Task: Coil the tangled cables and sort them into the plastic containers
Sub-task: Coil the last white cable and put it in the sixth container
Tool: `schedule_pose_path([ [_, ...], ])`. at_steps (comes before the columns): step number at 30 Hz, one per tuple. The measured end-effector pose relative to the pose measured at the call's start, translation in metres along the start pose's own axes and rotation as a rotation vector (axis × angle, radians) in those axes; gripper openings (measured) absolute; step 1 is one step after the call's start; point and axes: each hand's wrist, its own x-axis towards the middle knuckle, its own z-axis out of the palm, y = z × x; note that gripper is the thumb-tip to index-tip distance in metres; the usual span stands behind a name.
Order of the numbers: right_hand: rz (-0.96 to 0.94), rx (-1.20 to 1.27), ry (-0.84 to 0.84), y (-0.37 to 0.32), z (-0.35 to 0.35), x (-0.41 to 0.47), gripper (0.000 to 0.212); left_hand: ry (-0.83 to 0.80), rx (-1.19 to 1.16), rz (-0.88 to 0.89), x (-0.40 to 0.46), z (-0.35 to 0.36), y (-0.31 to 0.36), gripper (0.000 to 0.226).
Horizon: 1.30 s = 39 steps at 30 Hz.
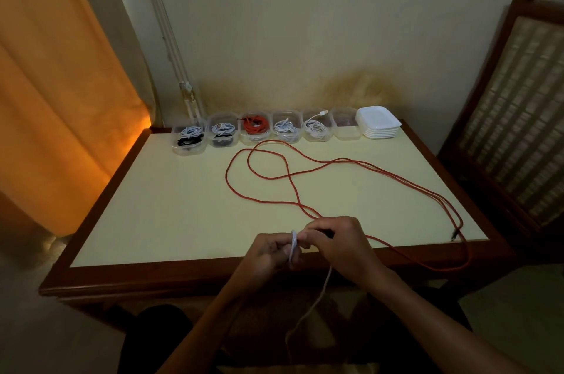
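Both hands, left (268, 251) and right (338, 239), pinch a thin white cable (293, 247) wound into tight loops.

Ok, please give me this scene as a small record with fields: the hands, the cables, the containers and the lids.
left hand: holds a small coil of white cable
right hand: pinches the same white cable at the coil
white cable tail: hangs down below the table edge
red cable: loose on the table, uncoiled, one part hanging over the near edge
containers: six clear ones in a row by the wall; five hold cables, the rightmost container looks empty
lids: white stack at the right end of the row
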Motion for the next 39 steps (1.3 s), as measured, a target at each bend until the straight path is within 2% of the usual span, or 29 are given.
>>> schedule_pose_path([
  [4, 0.017, 0.042, 0.063, 0.001, 0.002, 0.001, 0.013, 0.011, -0.318, -0.102, -0.004, 0.007, 0.002, 0.034],
  [7, 0.028, 0.065, 0.115, 0.005, 0.004, 0.002, 0.01, 0.018, -0.437, -0.124, -0.005, 0.007, 0.001, 0.037],
  [12, 0.081, 0.187, 0.126, 0.008, 0.005, 0.004, 0.007, -0.085, -0.074, -0.016, -0.004, 0.005, 0.002, 0.03],
  [14, 0.146, 0.276, 0.111, 0.011, 0.009, 0.005, 0.011, -0.078, -0.032, -0.012, -0.002, 0.006, 0.001, 0.031],
  [16, 0.201, 0.387, 0.108, 0.015, 0.016, 0.004, 0.017, -0.05, -0.087, 0.031, -0.001, 0.009, 0.004, 0.031],
  [19, 0.202, 0.485, -0.01, 0.024, 0.03, -0.007, 0.025, 0.017, -0.335, 0.11, 0.004, 0.012, 0.014, 0.023],
  [21, 0.213, 0.351, -0.167, 0.026, 0.037, -0.019, 0.03, 0.094, -0.43, 0.174, 0.008, 0.01, 0.021, 0.021],
  [23, 0.214, 0.298, -0.335, 0.026, 0.041, -0.029, 0.026, 0.182, -0.431, 0.243, 0.012, 0.003, 0.023, 0.02],
  [25, 0.24, 0.305, -0.422, 0.021, 0.038, -0.034, 0.023, 0.259, -0.351, 0.267, 0.017, -0.008, 0.019, 0.02],
  [27, 0.223, 0.267, -0.407, 0.013, 0.029, -0.033, 0.019, 0.314, -0.209, 0.256, 0.019, -0.016, 0.01, 0.02],
  [30, 0.125, 0.155, -0.302, -0.005, 0.012, -0.025, 0.012, 0.304, -0.069, 0.192, 0.016, -0.017, -0.001, 0.027],
  [35, 0.104, 0.189, -0.16, -0.026, -0.007, -0.003, 0.009, 0.132, 0.106, 0.097, 0.012, -0.007, -0.011, 0.025],
  [39, 0.123, 0.176, -0.074, -0.02, -0.009, 0.006, 0.007, 0.035, 0.084, -0.031, 0.008, 0.004, -0.01, 0.038],
])
